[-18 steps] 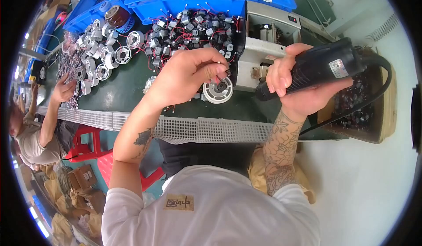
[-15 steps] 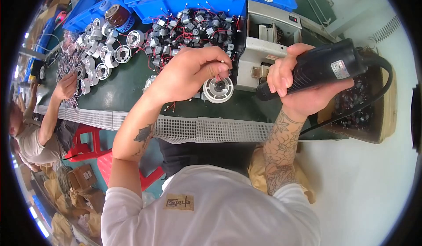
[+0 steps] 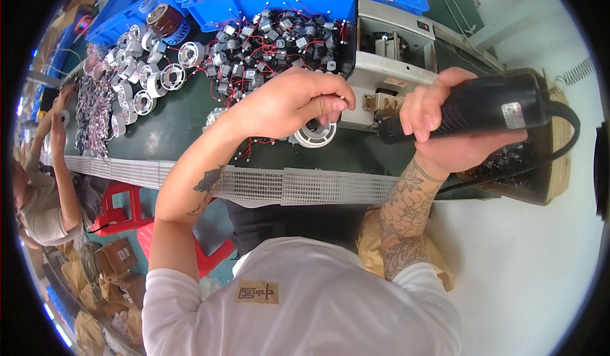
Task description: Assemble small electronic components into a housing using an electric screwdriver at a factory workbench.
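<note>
Bent over a round white plastic housing [image 3: 316, 138], my left hand [image 3: 305, 102] has its thumb and fingers pinched together. Whatever lies in that pinch is too small and covered to make out. The housing rests on the green bench [image 3: 356, 156], its upper part hidden by the fingers. My right hand [image 3: 454, 151] is wrapped round a black corded electric screwdriver [image 3: 489, 102], held tilted above the bench with its nose pointing left. Behind my left hand lies a pile of small motors [image 3: 254, 51] with red wires.
A grey metal machine [image 3: 384, 70] stands behind the screwdriver. Blue bins [image 3: 267, 3] line the back, near a brown bottle [image 3: 168, 24]. White housings [image 3: 152, 84] and a wire heap [image 3: 92, 114] lie left, near another person's hand [image 3: 58, 124]. A box of small parts [image 3: 556, 171] stands right.
My left hand has shifted right and now covers more of the housing. My right hand and the screwdriver have moved a little right. The other person's hand has drawn back left.
</note>
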The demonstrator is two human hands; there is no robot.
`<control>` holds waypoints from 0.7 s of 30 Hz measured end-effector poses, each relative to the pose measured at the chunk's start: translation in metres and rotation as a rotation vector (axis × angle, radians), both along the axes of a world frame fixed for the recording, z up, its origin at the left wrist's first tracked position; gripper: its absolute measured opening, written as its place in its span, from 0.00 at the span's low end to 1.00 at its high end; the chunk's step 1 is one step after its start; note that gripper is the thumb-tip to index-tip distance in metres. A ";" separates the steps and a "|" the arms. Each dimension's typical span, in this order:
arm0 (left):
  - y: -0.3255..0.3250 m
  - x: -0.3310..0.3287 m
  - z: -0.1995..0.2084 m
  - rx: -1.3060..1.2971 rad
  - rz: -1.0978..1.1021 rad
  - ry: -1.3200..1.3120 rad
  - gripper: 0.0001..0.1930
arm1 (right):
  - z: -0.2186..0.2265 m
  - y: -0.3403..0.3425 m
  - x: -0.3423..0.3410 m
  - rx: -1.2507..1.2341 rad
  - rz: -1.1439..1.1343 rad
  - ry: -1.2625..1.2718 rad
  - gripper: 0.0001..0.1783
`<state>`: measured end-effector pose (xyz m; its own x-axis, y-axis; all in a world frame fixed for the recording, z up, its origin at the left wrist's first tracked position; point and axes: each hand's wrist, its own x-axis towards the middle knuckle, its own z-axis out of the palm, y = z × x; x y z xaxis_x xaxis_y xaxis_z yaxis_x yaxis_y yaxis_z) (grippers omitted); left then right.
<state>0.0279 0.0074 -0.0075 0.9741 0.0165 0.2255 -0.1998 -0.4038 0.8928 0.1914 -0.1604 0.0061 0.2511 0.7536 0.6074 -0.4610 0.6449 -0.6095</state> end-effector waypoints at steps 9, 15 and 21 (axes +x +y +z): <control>-0.012 -0.009 -0.008 0.214 0.148 -0.116 0.06 | 0.009 -0.008 -0.004 0.081 -0.184 -0.042 0.73; -0.017 -0.016 0.000 0.154 0.310 -0.014 0.07 | 0.002 -0.007 -0.003 -0.008 -0.232 -0.103 0.66; -0.004 -0.001 -0.005 0.307 0.112 -0.154 0.07 | 0.004 -0.002 -0.003 0.010 -0.216 -0.158 0.65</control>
